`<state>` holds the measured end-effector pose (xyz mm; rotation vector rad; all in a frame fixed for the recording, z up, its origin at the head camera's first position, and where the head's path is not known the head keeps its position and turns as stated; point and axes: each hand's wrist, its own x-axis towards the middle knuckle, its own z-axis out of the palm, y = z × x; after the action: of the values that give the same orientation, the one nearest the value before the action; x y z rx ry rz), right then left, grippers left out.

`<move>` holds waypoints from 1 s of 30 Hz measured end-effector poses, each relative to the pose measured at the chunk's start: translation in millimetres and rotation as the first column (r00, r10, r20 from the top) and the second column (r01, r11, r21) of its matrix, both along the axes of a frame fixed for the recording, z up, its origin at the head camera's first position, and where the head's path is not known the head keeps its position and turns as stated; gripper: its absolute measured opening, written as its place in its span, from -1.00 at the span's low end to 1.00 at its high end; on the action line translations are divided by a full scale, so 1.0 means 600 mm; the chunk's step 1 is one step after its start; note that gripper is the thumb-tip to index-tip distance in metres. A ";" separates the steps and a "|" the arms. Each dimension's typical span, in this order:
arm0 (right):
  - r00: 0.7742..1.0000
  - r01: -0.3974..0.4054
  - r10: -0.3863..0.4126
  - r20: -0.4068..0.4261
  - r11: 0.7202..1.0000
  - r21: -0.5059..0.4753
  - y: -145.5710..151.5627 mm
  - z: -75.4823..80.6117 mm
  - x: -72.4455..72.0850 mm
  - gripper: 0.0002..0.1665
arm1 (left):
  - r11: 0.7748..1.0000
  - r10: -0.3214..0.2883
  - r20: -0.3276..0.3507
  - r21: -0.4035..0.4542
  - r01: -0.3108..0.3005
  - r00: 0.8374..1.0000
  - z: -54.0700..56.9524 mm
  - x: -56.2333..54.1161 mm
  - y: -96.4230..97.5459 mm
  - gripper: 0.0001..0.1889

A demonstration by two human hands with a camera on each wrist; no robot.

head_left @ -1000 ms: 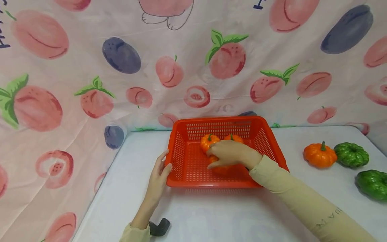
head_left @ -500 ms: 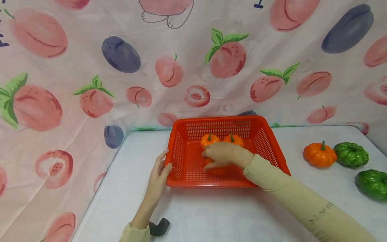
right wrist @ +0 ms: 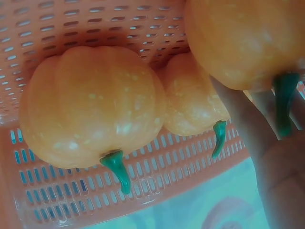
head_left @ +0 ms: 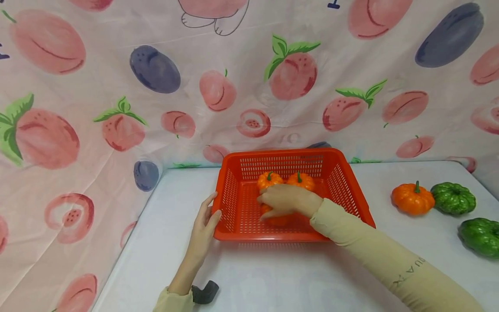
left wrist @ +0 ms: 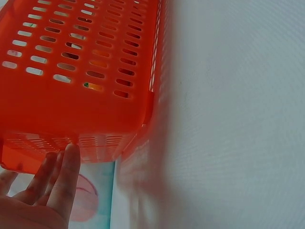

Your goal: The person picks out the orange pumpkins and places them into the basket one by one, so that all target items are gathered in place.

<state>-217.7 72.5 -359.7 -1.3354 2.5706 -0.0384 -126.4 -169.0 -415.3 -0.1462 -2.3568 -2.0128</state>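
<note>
A red plastic basket [head_left: 273,237] with slotted walls stands on the white table. My left hand [head_left: 202,225] touches its left side, thumb at the rim; in the left wrist view the fingers [left wrist: 66,179] lie fairly straight against the slotted plastic. Inside the basket, my right hand [head_left: 282,200] holds a small orange pumpkin [right wrist: 243,43] with a green stem, partly hidden beneath the hand in the head view. Behind it, two more orange pumpkins, one on the left [head_left: 269,179] and one on the right [head_left: 302,180], sit side by side.
On the table to the right are another orange pumpkin [head_left: 413,199], a mottled green pumpkin [head_left: 453,199] and a darker green one [head_left: 481,237]. A black curved object [head_left: 206,292] lies by the left wrist. A fruit-print cloth [head_left: 288,130] hangs behind the basket.
My right hand has shifted slightly left inside the basket with the pumpkin, uncovering more of the rear right pumpkin. The left hand stays at the basket's left side.
</note>
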 end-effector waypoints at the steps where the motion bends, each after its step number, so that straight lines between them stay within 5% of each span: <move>1: 1.000 0.000 0.000 -0.002 1.000 0.003 -0.001 -0.001 0.000 -0.49 | 1.000 0.000 0.000 -0.001 0.000 1.000 0.000 0.000 0.000 -0.45; 30: 0.999 0.002 -0.002 -0.045 1.000 -0.009 0.005 0.013 0.005 -0.47 | 1.000 0.002 0.006 -0.007 -0.002 1.000 -0.001 -0.001 -0.001 -0.45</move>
<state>-214.6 75.5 -352.2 -1.3515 2.6121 -0.0198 -126.9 -169.5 -416.1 -0.1380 -2.3668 -2.0078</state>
